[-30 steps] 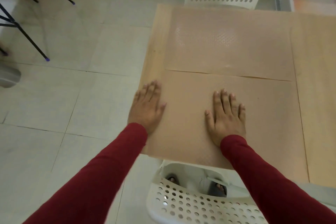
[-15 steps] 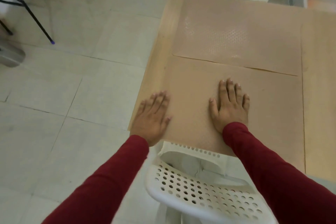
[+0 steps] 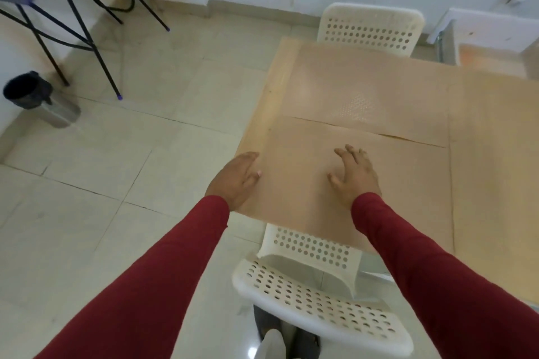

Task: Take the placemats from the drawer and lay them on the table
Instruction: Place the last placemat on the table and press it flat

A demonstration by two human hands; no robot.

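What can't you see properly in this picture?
Head view only:
- Near placemat: near right corner hidden by the right sleeve.
- Left hand: fingers blurred, contact unclear.
- Table: cut off by the right edge.
- Drawer: not in view.

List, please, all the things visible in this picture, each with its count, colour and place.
placemats: two, tan, flat on the table, near one under the hands
table: one, light wood, right
chairs: two, white, perforated; one at the far edge, one at the near edge
stand legs: black, far left
bin: one, dark and metal, on the left floor
left hand: at the near mat's left edge
right hand: over the near mat, fingers spread
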